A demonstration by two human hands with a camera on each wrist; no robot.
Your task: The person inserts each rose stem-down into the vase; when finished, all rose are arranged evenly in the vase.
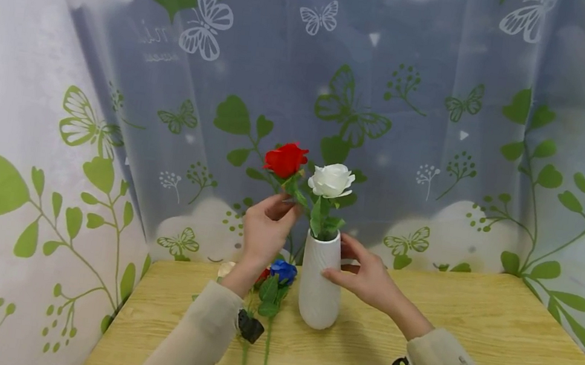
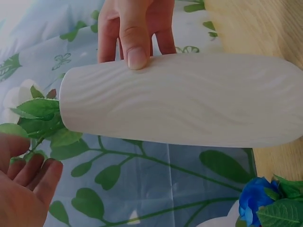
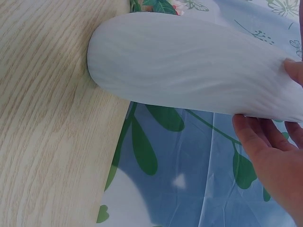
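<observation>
A white ribbed vase stands upright on the table, with a white rose rising from its mouth. My right hand grips the vase at its upper right side, thumb in front and fingers behind, as the right wrist view also shows. Left of the white rose is a red rose, leaning left. My left hand holds it just below the bloom, among the leaves; its lower stem is hidden. In the left wrist view, green leaves show at the vase mouth beside my left fingers.
A blue rose lies on the wooden table left of the vase, beside another red bloom and a cream bloom, partly hidden by my left forearm. Long green stems reach toward the front. A patterned curtain hangs behind the table.
</observation>
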